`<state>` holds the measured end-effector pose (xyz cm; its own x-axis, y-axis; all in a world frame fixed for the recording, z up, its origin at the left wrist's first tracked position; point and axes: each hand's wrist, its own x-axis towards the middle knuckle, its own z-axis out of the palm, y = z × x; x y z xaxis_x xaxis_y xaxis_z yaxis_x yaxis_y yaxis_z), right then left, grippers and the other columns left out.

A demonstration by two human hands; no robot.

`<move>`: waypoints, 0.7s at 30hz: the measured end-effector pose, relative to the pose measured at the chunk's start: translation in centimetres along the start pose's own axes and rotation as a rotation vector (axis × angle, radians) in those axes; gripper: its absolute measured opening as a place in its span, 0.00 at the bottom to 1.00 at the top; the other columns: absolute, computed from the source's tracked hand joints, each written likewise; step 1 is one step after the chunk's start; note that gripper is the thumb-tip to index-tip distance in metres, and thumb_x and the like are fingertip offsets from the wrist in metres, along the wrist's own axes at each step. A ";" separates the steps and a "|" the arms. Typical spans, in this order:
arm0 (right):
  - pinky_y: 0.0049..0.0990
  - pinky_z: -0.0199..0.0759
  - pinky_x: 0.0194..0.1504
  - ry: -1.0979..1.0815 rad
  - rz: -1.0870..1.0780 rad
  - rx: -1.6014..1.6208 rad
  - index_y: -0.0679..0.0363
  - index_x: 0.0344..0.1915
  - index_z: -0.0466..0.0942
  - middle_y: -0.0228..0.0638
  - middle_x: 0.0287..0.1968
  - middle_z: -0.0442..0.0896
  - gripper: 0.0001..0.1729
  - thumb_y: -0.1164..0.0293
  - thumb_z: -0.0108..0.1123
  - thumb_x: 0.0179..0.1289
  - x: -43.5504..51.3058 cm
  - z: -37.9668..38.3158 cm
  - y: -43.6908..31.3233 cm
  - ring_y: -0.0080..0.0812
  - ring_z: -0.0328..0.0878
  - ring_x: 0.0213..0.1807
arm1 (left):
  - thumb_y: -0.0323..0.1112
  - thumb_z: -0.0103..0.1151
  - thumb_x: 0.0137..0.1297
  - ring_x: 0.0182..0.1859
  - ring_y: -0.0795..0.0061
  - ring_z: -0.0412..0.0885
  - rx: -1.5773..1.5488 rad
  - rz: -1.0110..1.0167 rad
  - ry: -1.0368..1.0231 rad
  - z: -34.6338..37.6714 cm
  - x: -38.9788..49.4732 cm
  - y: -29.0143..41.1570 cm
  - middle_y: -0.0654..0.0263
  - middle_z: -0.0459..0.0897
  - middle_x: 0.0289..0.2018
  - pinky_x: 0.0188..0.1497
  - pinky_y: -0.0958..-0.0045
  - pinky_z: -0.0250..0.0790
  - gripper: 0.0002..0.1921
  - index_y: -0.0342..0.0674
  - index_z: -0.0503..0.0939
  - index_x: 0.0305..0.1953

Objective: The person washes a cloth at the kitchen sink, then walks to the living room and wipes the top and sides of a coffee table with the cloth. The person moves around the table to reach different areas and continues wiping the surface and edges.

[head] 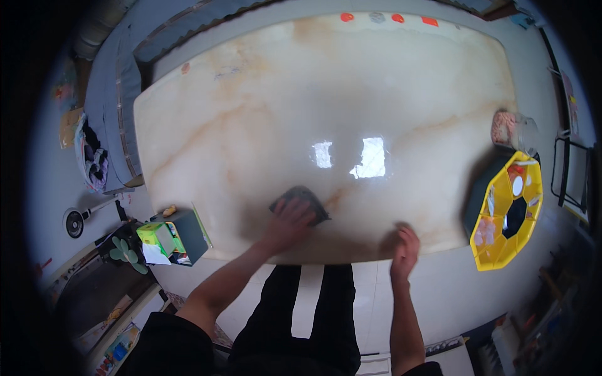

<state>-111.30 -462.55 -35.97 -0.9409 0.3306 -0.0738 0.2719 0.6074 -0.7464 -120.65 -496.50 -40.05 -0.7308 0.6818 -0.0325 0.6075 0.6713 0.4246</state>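
Note:
Under my left hand [292, 217] lies a folded dark grey cloth [301, 192], pressed flat against the glossy table top [291, 117]. The fingers spread over the cloth and look slightly blurred. My right hand [405, 251] is at the table's near edge on the right, with loosely curled fingers and nothing seen in it. The table top is cream with tan marbling and shows bright window reflections beyond the cloth.
At the right edge stand a yellow sectioned tray [487, 261] and a clear jar [527, 134] of pinkish pieces. A dark green box [192, 230] with packets sits at the near left corner. Red stickers [398, 18] line the far edge; a grey sofa [106, 108] is left.

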 end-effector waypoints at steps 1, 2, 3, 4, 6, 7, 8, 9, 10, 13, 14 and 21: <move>0.42 0.60 0.66 0.039 0.105 -0.040 0.64 0.47 0.78 0.43 0.55 0.79 0.17 0.82 0.47 0.60 -1.4 -2.1 1.4 0.48 0.71 0.62 | 0.46 0.63 0.58 0.73 0.47 0.54 0.026 -0.010 0.005 0.0 0.8 -1.0 0.56 0.62 0.70 0.70 0.37 0.44 0.30 0.49 0.71 0.63; 0.41 0.60 0.66 0.064 0.078 -0.143 0.64 0.48 0.78 0.43 0.56 0.79 0.17 0.83 0.46 0.61 -1.9 -3.8 3.0 0.48 0.70 0.62 | 0.47 0.64 0.57 0.73 0.47 0.54 0.064 0.004 0.039 -0.1 2.5 -2.4 0.55 0.62 0.70 0.70 0.37 0.45 0.32 0.48 0.71 0.64; 0.41 0.59 0.66 0.076 0.039 -0.238 0.64 0.48 0.77 0.43 0.56 0.78 0.17 0.83 0.46 0.62 -2.1 -4.8 4.4 0.48 0.70 0.63 | 0.45 0.64 0.57 0.74 0.46 0.52 0.073 -0.097 0.034 -0.3 5.1 -3.7 0.54 0.60 0.71 0.70 0.37 0.44 0.33 0.47 0.69 0.65; 0.41 0.58 0.66 0.105 -0.016 -0.257 0.63 0.49 0.77 0.43 0.58 0.76 0.17 0.82 0.46 0.64 -1.9 -5.2 5.7 0.47 0.69 0.63 | 0.45 0.64 0.58 0.74 0.46 0.51 0.108 -0.194 0.064 -0.6 8.4 -5.4 0.53 0.58 0.72 0.71 0.37 0.43 0.35 0.46 0.67 0.66; 0.41 0.57 0.66 0.112 0.079 -0.313 0.63 0.51 0.77 0.44 0.59 0.74 0.17 0.82 0.46 0.65 -0.8 -4.6 7.6 0.47 0.67 0.64 | 0.45 0.58 0.64 0.74 0.47 0.51 0.227 -0.289 0.258 -1.6 15.9 -9.1 0.51 0.57 0.72 0.71 0.40 0.41 0.32 0.45 0.65 0.68; 0.42 0.57 0.66 0.170 0.112 -0.318 0.62 0.51 0.77 0.44 0.60 0.73 0.17 0.81 0.46 0.66 -0.1 -4.1 8.3 0.47 0.66 0.64 | 0.48 0.55 0.67 0.72 0.46 0.55 0.306 -0.289 0.398 -2.0 19.5 -10.3 0.48 0.60 0.70 0.70 0.40 0.44 0.29 0.43 0.68 0.66; 0.42 0.57 0.66 0.194 0.050 -0.410 0.61 0.52 0.76 0.44 0.61 0.72 0.17 0.80 0.47 0.66 0.5 -3.1 8.7 0.47 0.65 0.64 | 0.48 0.54 0.67 0.70 0.44 0.57 0.307 -0.321 0.452 -2.1 22.4 -11.1 0.48 0.62 0.69 0.69 0.39 0.45 0.29 0.43 0.68 0.66; 0.43 0.57 0.65 0.200 0.032 -0.500 0.61 0.54 0.76 0.45 0.61 0.71 0.17 0.79 0.47 0.66 1.0 -2.5 9.2 0.47 0.64 0.64 | 0.46 0.54 0.67 0.70 0.43 0.57 0.343 -0.411 0.460 -1.6 24.6 -10.6 0.48 0.63 0.68 0.69 0.38 0.45 0.28 0.43 0.69 0.65; 0.44 0.57 0.65 0.238 0.002 -0.552 0.59 0.54 0.76 0.44 0.61 0.71 0.18 0.77 0.49 0.66 1.2 -1.9 9.3 0.48 0.64 0.64 | 0.45 0.54 0.67 0.70 0.42 0.57 0.352 -0.384 0.458 -0.7 24.9 -9.0 0.48 0.63 0.68 0.69 0.37 0.45 0.27 0.42 0.69 0.65; 0.44 0.57 0.65 0.320 -0.016 -0.499 0.59 0.54 0.76 0.44 0.61 0.71 0.17 0.76 0.50 0.66 1.4 -1.3 9.3 0.48 0.64 0.64 | 0.42 0.54 0.66 0.71 0.42 0.55 0.229 -0.179 0.308 2.1 20.5 -1.3 0.48 0.62 0.68 0.68 0.35 0.45 0.27 0.40 0.69 0.64; 0.44 0.57 0.65 0.298 -0.005 -0.509 0.59 0.54 0.76 0.44 0.61 0.71 0.17 0.76 0.49 0.66 1.4 -1.4 9.3 0.48 0.64 0.63 | 0.37 0.57 0.64 0.73 0.42 0.51 0.119 -0.141 0.159 3.0 16.8 2.0 0.47 0.58 0.70 0.70 0.34 0.43 0.27 0.40 0.69 0.64; 0.45 0.60 0.63 0.307 -0.115 -0.563 0.60 0.54 0.76 0.47 0.60 0.72 0.18 0.74 0.49 0.66 1.7 -2.0 8.7 0.50 0.67 0.62 | 0.39 0.57 0.63 0.72 0.40 0.54 0.115 -0.342 -0.103 3.5 -6.0 6.1 0.45 0.60 0.69 0.70 0.37 0.47 0.28 0.41 0.69 0.64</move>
<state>-110.14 -455.26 -41.31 -0.8926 0.3815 0.2403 0.3156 0.9092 -0.2715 -111.50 -495.51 -40.45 -0.8657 0.4347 -0.2483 0.3692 0.8894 0.2697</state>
